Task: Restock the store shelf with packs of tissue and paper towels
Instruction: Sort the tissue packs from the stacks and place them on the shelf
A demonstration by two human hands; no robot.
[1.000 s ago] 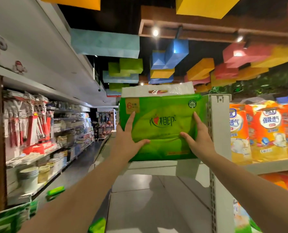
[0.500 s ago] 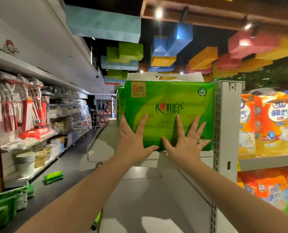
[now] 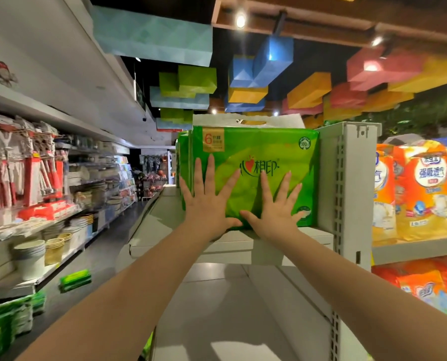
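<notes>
A green tissue pack with a white carry handle stands upright on the upper white shelf, against the grey upright post. More green packs stand behind it on its left. My left hand presses flat on the pack's front with fingers spread. My right hand presses flat beside it, fingers spread too.
A lower white shelf lies bare below my arms. Orange and yellow packs fill the shelves to the right. Green packs lie on the aisle floor and at the bottom left. Kitchenware shelves line the left aisle side.
The pack went from held in the air onto the upper shelf. My hands left its sides and now press flat on its front, pushing it further back.
</notes>
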